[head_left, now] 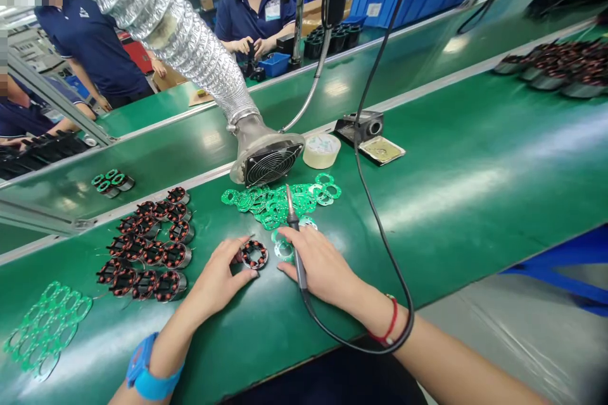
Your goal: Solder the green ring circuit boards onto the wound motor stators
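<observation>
My left hand grips a small motor stator with copper windings, thumb and fingers around its side, on the green bench. My right hand has a soldering iron tucked in it, its tip pointing up and away from me. Below that hand's fingertips are a few green ring-shaped circuit boards, partly covered by the hand. Whether the fingers touch one, I cannot tell. Just beyond lies a loose pile of the same green rings. Several more stators stand in rows left of my left hand.
A fume extractor on a silver duct hangs over the pile. Behind are a solder roll and an iron stand. The iron's black cable loops over my right forearm. A ring panel lies left. Co-workers sit opposite.
</observation>
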The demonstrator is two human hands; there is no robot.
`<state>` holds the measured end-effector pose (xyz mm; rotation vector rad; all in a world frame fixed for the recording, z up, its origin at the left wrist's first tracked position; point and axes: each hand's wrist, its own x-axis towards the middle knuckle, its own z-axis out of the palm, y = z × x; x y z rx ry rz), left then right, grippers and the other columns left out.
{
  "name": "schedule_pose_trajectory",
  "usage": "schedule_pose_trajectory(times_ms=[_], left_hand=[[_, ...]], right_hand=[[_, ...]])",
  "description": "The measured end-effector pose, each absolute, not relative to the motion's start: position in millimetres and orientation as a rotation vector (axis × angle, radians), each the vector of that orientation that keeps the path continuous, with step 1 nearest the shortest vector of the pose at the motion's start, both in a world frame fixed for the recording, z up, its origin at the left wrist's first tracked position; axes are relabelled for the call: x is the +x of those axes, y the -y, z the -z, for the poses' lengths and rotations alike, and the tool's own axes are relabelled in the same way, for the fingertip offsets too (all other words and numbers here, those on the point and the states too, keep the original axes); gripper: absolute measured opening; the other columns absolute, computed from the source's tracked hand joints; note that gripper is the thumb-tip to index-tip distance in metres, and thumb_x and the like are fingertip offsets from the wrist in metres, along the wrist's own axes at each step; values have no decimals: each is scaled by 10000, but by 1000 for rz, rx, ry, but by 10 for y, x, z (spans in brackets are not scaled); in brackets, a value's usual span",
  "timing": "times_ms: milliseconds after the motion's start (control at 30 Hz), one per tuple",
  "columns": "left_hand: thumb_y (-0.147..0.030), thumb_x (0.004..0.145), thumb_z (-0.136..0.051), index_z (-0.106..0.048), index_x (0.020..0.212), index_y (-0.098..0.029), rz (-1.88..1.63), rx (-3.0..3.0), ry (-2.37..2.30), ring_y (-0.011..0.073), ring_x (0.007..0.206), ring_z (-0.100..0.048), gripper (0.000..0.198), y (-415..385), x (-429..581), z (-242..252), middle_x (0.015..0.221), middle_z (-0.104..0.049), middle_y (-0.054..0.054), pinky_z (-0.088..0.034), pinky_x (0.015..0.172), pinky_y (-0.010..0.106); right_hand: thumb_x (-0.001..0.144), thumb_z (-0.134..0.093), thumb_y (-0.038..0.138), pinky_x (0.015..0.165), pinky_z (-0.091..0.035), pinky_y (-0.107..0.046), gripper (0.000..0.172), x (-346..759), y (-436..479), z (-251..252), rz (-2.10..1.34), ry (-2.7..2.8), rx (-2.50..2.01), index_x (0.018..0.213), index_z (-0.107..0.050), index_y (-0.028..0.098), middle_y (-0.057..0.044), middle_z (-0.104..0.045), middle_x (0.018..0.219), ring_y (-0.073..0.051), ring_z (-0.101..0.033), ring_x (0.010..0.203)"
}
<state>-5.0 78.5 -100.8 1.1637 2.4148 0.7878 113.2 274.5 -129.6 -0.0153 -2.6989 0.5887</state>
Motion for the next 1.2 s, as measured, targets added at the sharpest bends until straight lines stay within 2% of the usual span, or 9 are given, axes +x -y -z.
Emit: schedule_pose_trajectory(times_ms=[133, 233, 333, 433, 633, 733, 867, 1033, 1200], left_hand=[[-296, 793, -659, -528, 1088, -199, -922, 1248, -2353, 264, 1146, -499, 337, -862, -5, 1011, 1183, -547, 111, -390, 1002, 492], [-257, 783, -668, -479, 1031, -202, -1001, 1333, -2272, 262, 1226, -460, 317, -878, 49, 1042, 1272, -520, 124, -361, 1038, 495], [-246, 795, -660, -435, 1089, -214, -957, 1465, -2334, 244, 1191, -493, 372, -851, 102, 1054, 1209, -565, 102, -325, 1064, 510], [-274, 801, -663, -421, 1159, -200, -839, 1575, -2576, 259, 1099, -528, 439, -809, 132, 1038, 1141, -576, 111, -409, 963, 484], [-292, 816, -641, -442, 1291, -205, -342, 1794, -2733, 293, 999, -530, 522, -815, 157, 1022, 1098, -548, 130, -452, 834, 471], [-252, 839, -602, -382, 1363, -246, -380, 1767, -2619, 290, 1083, -507, 569, -838, 166, 1051, 1213, -501, 135, -466, 871, 449], [-262, 863, -577, -282, 1407, -276, -622, 1615, -2506, 243, 1094, -534, 619, -859, 178, 1107, 1211, -506, 113, -482, 905, 396], [-283, 836, -630, -361, 1313, -230, -823, 1543, -2584, 246, 1088, -536, 550, -931, 210, 1155, 1161, -530, 115, -475, 923, 409], [-254, 834, -631, -371, 1311, -222, -775, 1669, -2619, 250, 1070, -532, 544, -968, 219, 1191, 1152, -523, 121, -483, 907, 404]], right_hand=[[839, -472, 93, 886, -449, -442, 419, 1161, -2794, 1255, -718, 2691, 233, 1252, -446, 156, -138, -561, 1129, -261, -483, 1048], [853, -460, 79, 851, -456, -404, 392, 1152, -2810, 1244, -738, 2759, 263, 1237, -478, 156, -117, -588, 1029, -239, -502, 979], [857, -550, 168, 804, -462, -390, 375, 1127, -2784, 1249, -653, 2808, 186, 1229, -505, 158, -96, -584, 931, -237, -506, 897], [838, -605, 255, 783, -462, -402, 423, 1108, -2758, 1255, -577, 2771, 149, 1236, -510, 150, -109, -581, 940, -254, -502, 891], [901, -416, 143, 766, -464, -389, 371, 1190, -2823, 1247, -771, 2593, 130, 1267, -477, 146, -95, -659, 949, -221, -572, 859], [931, -426, 184, 731, -486, -342, 349, 1325, -2829, 1212, -856, 2479, 102, 1277, -470, 169, -67, -695, 936, -183, -628, 804], [898, -514, 226, 707, -522, -285, 244, 1570, -2766, 1167, -1069, 2295, -120, 1136, -568, 216, -52, -680, 934, -160, -647, 803], [853, -538, 229, 600, -521, -248, 115, 1761, -2727, 1227, -1227, 2184, -318, 941, -609, 209, -17, -660, 761, -136, -628, 646], [840, -532, 230, 614, -526, -236, 107, 1728, -2740, 1248, -1298, 2185, -371, 886, -624, 199, -12, -680, 755, -131, -643, 658]])
